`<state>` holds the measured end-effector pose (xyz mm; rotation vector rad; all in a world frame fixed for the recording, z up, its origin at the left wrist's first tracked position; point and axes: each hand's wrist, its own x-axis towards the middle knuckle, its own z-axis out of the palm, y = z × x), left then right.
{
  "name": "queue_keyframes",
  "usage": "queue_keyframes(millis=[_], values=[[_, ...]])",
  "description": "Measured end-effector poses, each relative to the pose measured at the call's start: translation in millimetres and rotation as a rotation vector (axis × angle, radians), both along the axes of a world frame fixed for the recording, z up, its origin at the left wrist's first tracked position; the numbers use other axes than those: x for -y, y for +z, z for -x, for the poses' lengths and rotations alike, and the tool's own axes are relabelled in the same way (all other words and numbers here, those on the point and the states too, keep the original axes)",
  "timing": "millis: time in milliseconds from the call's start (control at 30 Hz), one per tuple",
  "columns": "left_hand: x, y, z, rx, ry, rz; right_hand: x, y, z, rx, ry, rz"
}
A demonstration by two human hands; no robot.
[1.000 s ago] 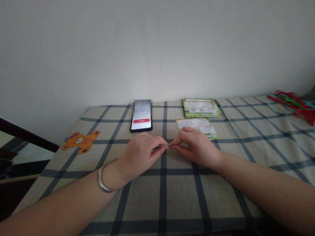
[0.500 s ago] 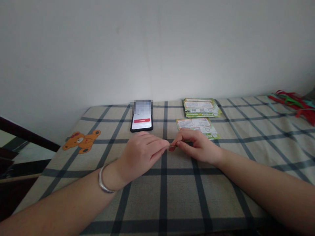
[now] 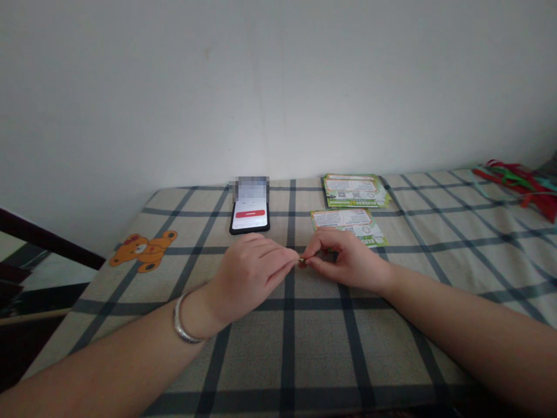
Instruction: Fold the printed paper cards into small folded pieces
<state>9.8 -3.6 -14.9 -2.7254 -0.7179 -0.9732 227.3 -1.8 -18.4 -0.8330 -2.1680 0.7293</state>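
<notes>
My left hand (image 3: 250, 270) and my right hand (image 3: 343, 261) meet fingertip to fingertip over the checked cloth (image 3: 304, 342). Both are pinched shut on a small thin thing (image 3: 301, 262) between them, too small to name. A silver bangle (image 3: 181, 318) sits on my left wrist. Just behind my right hand lies a single green and orange printed card (image 3: 348, 223), partly covered by my fingers.
A black phone (image 3: 250, 213) with a lit screen lies behind my left hand. A stack of printed cards (image 3: 354, 190) sits near the wall. Red and green ribbons (image 3: 520, 181) lie at the far right. A bear print (image 3: 143, 251) marks the cloth's left edge.
The thin thing between my fingertips looked longer a second ago and now shows only as a small bit. My right fingers have curled slightly. Both hands stay in place.
</notes>
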Motion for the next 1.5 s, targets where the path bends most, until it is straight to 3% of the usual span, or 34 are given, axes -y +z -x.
queue_keyframes(millis=[500,1000,1500], values=[[4.1,2.1,-4.5,-0.109,-0.032,-0.121,7.1,0.9,4.2,0.247,-0.187,-0.221],[1.6,-1.8,-4.3,-0.035,0.022,-0.065,6.8,0.2,5.4,0.216,-0.205,-0.09],[-0.3,-4.2,-3.5,0.035,0.039,0.058,4.0,-2.2,3.1,0.175,-0.212,-0.067]])
